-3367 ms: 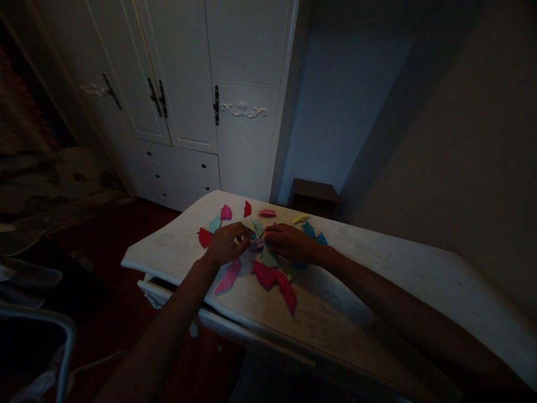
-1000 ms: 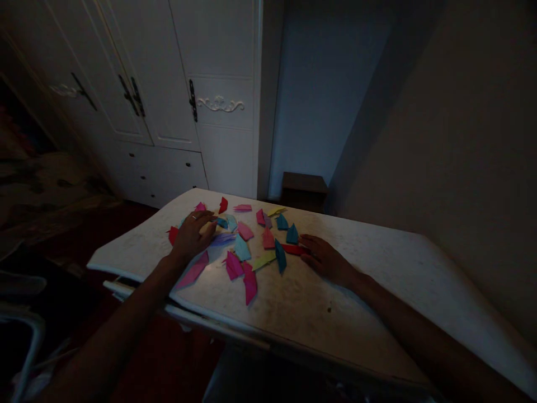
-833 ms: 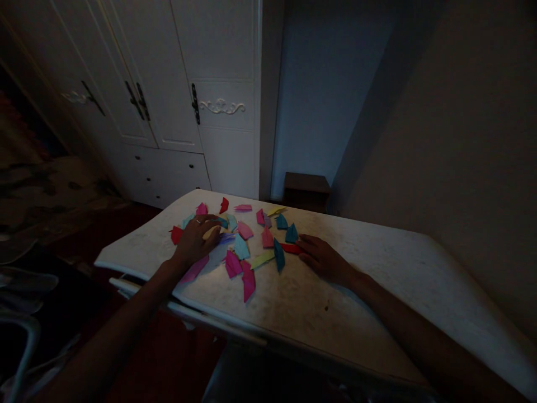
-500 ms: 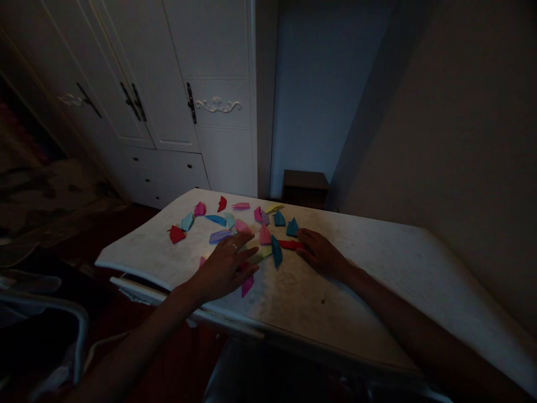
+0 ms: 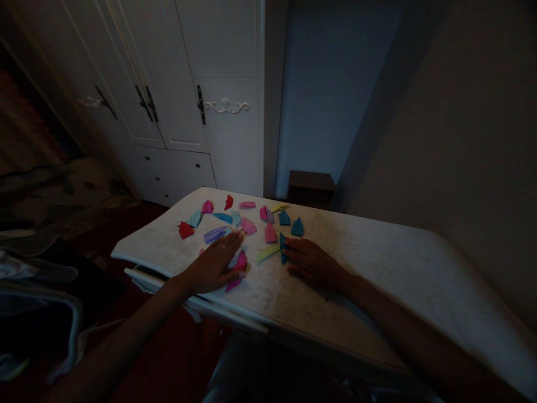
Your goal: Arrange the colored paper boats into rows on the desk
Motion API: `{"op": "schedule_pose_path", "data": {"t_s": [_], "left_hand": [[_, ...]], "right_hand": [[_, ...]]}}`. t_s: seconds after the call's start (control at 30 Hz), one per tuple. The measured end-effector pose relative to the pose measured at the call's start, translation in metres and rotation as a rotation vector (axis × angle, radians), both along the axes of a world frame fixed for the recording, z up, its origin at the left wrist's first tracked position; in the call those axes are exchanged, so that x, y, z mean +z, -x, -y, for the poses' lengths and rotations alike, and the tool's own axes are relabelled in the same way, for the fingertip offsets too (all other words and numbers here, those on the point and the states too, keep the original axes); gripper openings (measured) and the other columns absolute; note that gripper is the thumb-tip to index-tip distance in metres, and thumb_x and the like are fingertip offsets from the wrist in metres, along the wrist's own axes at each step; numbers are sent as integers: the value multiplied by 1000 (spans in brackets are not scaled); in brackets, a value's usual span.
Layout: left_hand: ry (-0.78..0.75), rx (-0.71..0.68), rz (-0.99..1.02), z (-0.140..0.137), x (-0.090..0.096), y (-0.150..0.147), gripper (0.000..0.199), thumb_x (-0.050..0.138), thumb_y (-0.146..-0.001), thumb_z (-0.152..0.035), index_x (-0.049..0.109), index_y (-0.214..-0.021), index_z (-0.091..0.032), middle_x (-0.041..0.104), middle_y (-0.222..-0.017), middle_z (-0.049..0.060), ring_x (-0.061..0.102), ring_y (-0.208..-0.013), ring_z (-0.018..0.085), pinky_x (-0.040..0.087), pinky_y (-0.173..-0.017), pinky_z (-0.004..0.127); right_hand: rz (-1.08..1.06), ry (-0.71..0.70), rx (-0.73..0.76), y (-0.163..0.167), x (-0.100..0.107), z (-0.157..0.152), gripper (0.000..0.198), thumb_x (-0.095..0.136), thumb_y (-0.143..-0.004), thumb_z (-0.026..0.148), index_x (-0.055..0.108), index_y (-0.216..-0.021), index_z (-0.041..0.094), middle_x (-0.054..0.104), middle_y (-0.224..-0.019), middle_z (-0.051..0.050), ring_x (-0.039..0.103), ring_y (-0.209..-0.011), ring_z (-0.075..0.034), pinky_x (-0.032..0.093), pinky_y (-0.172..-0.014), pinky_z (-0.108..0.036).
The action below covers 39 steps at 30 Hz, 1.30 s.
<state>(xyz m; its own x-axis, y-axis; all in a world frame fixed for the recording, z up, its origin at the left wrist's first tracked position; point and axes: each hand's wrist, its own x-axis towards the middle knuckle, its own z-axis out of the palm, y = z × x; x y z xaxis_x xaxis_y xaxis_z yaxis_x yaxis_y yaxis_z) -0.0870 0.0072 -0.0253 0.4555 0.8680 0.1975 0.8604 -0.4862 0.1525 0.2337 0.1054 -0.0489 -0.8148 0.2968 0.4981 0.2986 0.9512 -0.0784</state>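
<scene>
Folded paper pieces in several colours lie scattered on the white tabletop. My left hand (image 5: 216, 266) rests over some of them with its fingers stretched out. A magenta folded paper (image 5: 240, 262) shows partly beside its thumb, and a purple one (image 5: 216, 234) lies just beyond the hand. My right hand (image 5: 314, 263) lies palm down, fingers extended, its fingertips over a teal folded paper (image 5: 282, 246). Left of that teal piece is a yellow-green one (image 5: 267, 253). A pink folded paper (image 5: 270, 233) stands out just behind. What lies under both palms is hidden.
The white table (image 5: 377, 268) runs along the wall at right. A part-open drawer (image 5: 145, 279) juts from its front left. White wardrobe doors (image 5: 230, 61) and a small brown cabinet (image 5: 311, 182) stand behind. A chair frame (image 5: 71, 313) is at lower left.
My right hand has moved left and nearer onto the teal paper; the red paper by it is now out of sight. My left hand has shifted left and lies flatter. The view has turned slightly.
</scene>
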Motion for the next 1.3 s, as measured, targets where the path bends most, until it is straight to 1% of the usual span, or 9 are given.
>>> {"op": "schedule_pose_path", "data": {"t_s": [0.1, 0.23, 0.43, 0.57, 0.73, 0.9, 1.1, 1.2, 1.3], "left_hand": [[-22, -59, 45, -4, -2, 17, 84, 39, -93, -59, 2, -155, -16, 15, -160, 18, 16, -147, 32, 25, -116, 51], [-70, -66, 99, -8, -3, 32, 83, 38, -94, -59, 5, -155, -14, 22, -158, 20, 25, -145, 33, 28, -115, 49], [-238, 3, 89, -7, 4, 35, 56, 34, -98, -48, 40, -142, -15, 50, -143, 17, 45, -133, 29, 40, -107, 46], [-298, 39, -12, -6, 14, 24, 43, 35, -98, -43, 61, -119, -16, 64, -124, 15, 57, -118, 29, 49, -95, 46], [-219, 20, -91, 0, 13, 7, 36, 39, -98, -36, 69, -104, -16, 71, -107, 12, 66, -98, 24, 53, -87, 41], [-264, -16, -19, 8, 8, 2, 37, 41, -98, -37, 65, -116, -15, 70, -114, 12, 65, -105, 23, 54, -90, 39], [-364, -12, 66, 15, 13, -5, 36, 44, -97, -35, 61, -123, -16, 66, -123, 14, 61, -115, 25, 53, -94, 43], [-402, 31, 188, 23, 19, -27, 32, 44, -96, -30, 63, -119, -17, 68, -119, 13, 63, -110, 24, 54, -92, 41], [-311, 1, 325, 30, 22, -65, 28, 45, -96, -27, 65, -113, -18, 70, -110, 11, 65, -103, 22, 53, -89, 37]], "right_hand": [[-40, 8, -22, -3, -1, -4, 36, 49, -96, 38, 63, -123, 18, 60, -130, -17, 53, -125, -30, 47, -100, -51], [-56, 25, -24, -2, 4, -3, 34, 48, -97, 37, 66, -116, 16, 65, -122, -17, 57, -118, -31, 50, -95, -50], [-27, 86, -36, 0, 11, 0, 28, 44, -99, 33, 67, -106, 17, 72, -102, -12, 66, -96, -25, 48, -92, -46], [-48, 93, -48, -3, 14, -2, 28, 44, -99, 33, 67, -104, 17, 72, -99, -13, 65, -92, -25, 48, -88, -43], [-70, 146, -107, -10, 17, -10, 29, 44, -98, 32, 65, -111, 17, 72, -101, -13, 65, -93, -25, 49, -85, -41], [-112, 237, -173, -22, 8, -23, 30, 46, -96, 31, 65, -117, 20, 71, -108, -12, 65, -98, -26, 50, -87, -42], [-193, 236, -219, -29, 6, -31, 32, 45, -95, 36, 65, -118, 22, 69, -115, -11, 63, -106, -26, 50, -92, -43], [-248, 215, -263, -32, 9, -32, 32, 44, -96, 40, 65, -113, 23, 70, -114, -10, 62, -106, -27, 49, -91, -44], [-325, 201, -364, -36, 13, -30, 28, 46, -93, 40, 66, -96, 21, 71, -99, -11, 64, -93, -25, 50, -81, -40]]}}
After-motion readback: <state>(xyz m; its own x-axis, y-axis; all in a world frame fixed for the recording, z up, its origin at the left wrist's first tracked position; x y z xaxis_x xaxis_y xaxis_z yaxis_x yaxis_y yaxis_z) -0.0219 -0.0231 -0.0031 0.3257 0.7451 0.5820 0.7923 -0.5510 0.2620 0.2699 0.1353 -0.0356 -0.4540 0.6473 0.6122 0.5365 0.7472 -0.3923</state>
